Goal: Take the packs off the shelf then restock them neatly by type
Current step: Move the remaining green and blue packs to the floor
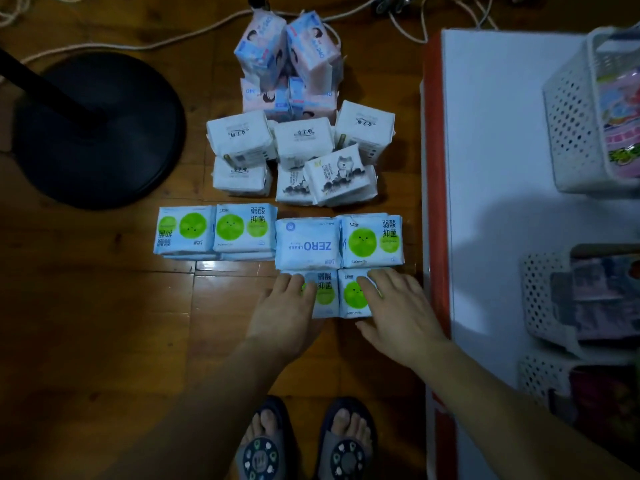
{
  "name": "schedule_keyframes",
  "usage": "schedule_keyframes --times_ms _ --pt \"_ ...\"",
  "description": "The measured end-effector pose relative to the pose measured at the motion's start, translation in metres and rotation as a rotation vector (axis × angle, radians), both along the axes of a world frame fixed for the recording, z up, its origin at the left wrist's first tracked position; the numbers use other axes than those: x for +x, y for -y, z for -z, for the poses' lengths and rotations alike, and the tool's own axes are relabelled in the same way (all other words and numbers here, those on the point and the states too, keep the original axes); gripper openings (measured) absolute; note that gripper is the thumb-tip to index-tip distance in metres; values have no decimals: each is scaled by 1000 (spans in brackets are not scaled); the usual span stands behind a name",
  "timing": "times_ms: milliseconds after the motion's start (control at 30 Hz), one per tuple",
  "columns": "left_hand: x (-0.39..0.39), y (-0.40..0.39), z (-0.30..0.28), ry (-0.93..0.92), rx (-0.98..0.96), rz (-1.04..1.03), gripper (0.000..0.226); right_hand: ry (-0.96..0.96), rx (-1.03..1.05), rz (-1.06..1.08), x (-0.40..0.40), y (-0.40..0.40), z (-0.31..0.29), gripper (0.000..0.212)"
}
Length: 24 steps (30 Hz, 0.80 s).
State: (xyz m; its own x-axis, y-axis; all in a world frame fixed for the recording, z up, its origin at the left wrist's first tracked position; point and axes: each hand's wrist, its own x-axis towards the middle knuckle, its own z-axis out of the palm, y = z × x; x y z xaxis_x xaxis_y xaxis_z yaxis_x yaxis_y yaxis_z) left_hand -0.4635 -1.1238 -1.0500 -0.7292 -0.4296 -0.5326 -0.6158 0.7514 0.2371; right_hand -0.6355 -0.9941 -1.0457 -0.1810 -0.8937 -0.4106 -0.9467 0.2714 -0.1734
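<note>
Black round fan base (93, 133) sits far left on the wooden floor (86, 323). Green-and-blue packs (214, 232), white packs (301, 140) and pink packs (287, 46) lie grouped mid-floor. Left hand (285, 317) and right hand (398, 306) rest flat, fingers straight, on the two nearest packs (337, 294). White shelf (491, 168) with perforated baskets (571, 126) stands right.
</note>
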Motion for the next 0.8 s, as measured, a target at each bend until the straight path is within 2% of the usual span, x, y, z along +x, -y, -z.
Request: schedule_keyframes --times_ms 133,233,333,500,667,800 --pt "11 -16 29 39 19 -33 66 48 211 77 13 -12 32 84" --pt "19 -26 46 65 35 -22 69 85 268 103 18 -19 45 78" --pt "24 -33 56 57 31 4 67 125 222 105 22 -25 54 66" --pt "19 -30 70 -61 4 -49 60 155 98 133 14 -20 68 59" --pt "15 -26 84 -75 -21 -84 78 104 113 101 3 -15 73 54" --pt "17 -23 88 -48 -73 -50 81 40 128 71 1 -13 77 58"
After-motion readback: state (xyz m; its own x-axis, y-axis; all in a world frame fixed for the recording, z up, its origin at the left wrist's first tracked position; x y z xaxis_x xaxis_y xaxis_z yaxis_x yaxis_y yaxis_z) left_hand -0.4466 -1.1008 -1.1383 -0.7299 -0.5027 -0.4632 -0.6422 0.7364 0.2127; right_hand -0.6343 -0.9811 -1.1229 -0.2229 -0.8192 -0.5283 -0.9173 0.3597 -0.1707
